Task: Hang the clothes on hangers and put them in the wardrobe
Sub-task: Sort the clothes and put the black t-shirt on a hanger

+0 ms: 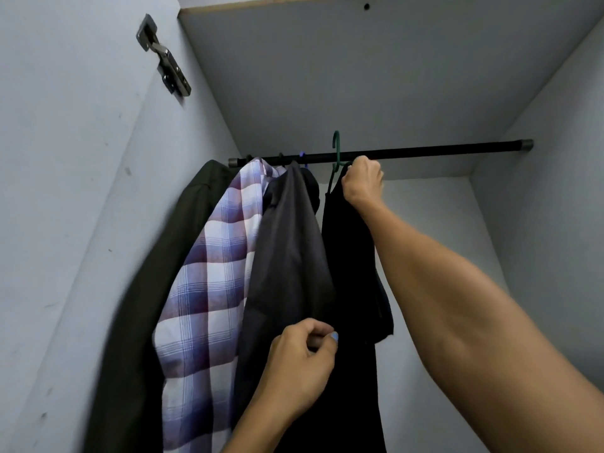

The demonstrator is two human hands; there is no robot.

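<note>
Black garment (351,256) hangs from a green hanger (336,158) whose hook stands above the rail (425,151), not yet seated. Right hand (362,181) grips the hanger's shoulder; left hand (302,364) pinches the dark cloth lower down. Best to lower the hook squarely onto the rail, clear of the grey jacket (287,256) beside it.

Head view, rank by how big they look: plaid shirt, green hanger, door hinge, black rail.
1. plaid shirt, largest by far.
2. black rail, long but thin.
3. door hinge and green hanger, unsure: the hinge is nearer the camera, the hanger partly hidden.
</note>
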